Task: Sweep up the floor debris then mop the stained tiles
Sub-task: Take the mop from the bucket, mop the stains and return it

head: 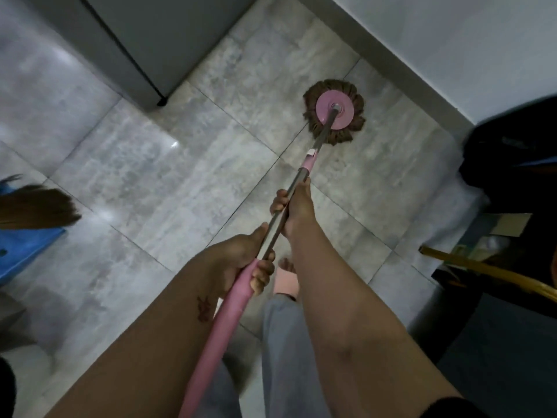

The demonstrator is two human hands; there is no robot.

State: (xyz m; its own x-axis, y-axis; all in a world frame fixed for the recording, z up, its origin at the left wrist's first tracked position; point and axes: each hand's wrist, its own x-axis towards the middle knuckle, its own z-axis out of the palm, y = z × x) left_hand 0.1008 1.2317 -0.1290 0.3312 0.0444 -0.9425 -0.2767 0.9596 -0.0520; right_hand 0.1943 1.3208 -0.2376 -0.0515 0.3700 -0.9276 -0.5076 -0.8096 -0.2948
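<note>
Both hands clasp the mop point(309, 162): left hand point(241, 260) on its pink grip, right hand point(294, 206) further down the shaft, mop head point(324, 105) flat on the tiles point(150, 176) well ahead

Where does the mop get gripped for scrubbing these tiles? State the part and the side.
Grip the mop handle from its raised near end: it slants up toward the person while the mop head lies flat on the floor. The left hand wraps the pink padded sleeve; the right hand takes the bare metal shaft farther down.
</note>
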